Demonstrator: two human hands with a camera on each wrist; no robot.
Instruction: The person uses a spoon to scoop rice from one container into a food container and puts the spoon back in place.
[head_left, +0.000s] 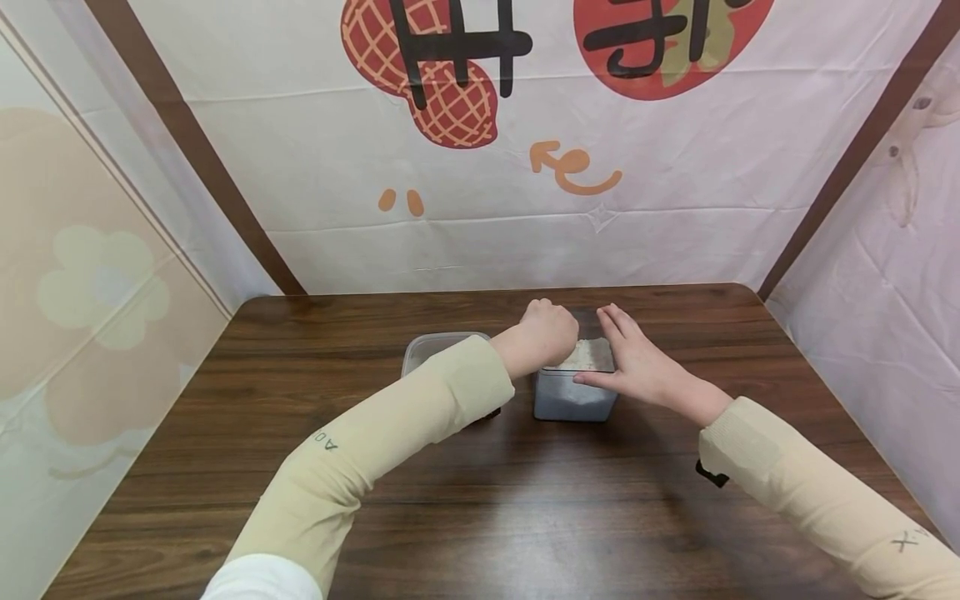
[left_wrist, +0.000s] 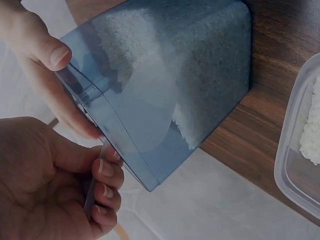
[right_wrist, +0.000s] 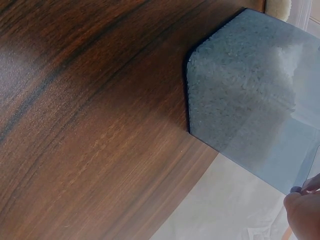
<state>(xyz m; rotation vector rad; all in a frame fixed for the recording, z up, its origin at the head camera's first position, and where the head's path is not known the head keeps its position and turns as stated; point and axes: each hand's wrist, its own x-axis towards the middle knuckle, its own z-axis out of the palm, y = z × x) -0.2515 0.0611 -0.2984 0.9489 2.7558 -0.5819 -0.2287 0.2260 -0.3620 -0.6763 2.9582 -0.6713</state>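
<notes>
My left hand (head_left: 551, 333) grips the thin handle of a pale scoop (left_wrist: 150, 100). Its rounded blade shows through the wall of a clear bluish container (head_left: 573, 398), which is partly filled with white rice (left_wrist: 202, 75). The container stands on the table. Across its top, my right hand (head_left: 637, 362) holds the rim, thumb on the near side and fingers towards the far side. In the left wrist view the right thumb (left_wrist: 59, 54) lies by a rim corner. The far fingertips' contact is hard to see.
Left of the bluish container stands a shallow clear box (head_left: 420, 343), partly hidden behind the left forearm. White rice (left_wrist: 311, 130) lies in it. The wooden table (head_left: 570, 517) meets a printed cloth wall (head_left: 510, 258) at its far edge, with more cloth on both sides.
</notes>
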